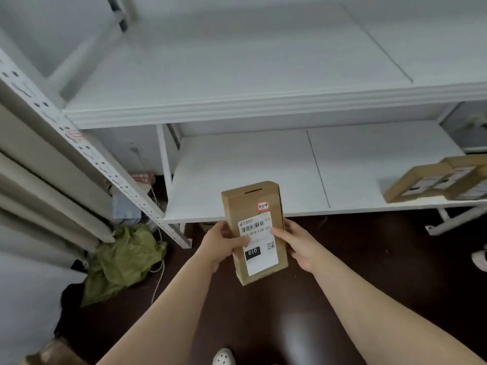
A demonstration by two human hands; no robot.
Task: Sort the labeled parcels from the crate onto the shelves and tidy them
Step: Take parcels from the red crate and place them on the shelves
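Both forearms reached forward from the bottom of the view, converging on a brown cardboard parcel (250, 204) held upright just in front of the lower shelf (237, 167); the left hand (224, 243) gripped the parcel's left edge, fingers curled behind it and thumb pressed onto the white shipping label (261, 264); the right hand (297, 246) clasped the right edge in the same way, its thumb lying on the label just below the barcode; a small red sticker (263, 206) sat above the label; the parcel hung over the dark floor (250, 312), its top end seen against the shelf's front edge; other parcels (434, 180) lay flat at the shelf's right end; the upper shelf (237, 61) ran above; a crumpled green cloth (123, 259) lay on the floor near a perforated upright (79, 143).
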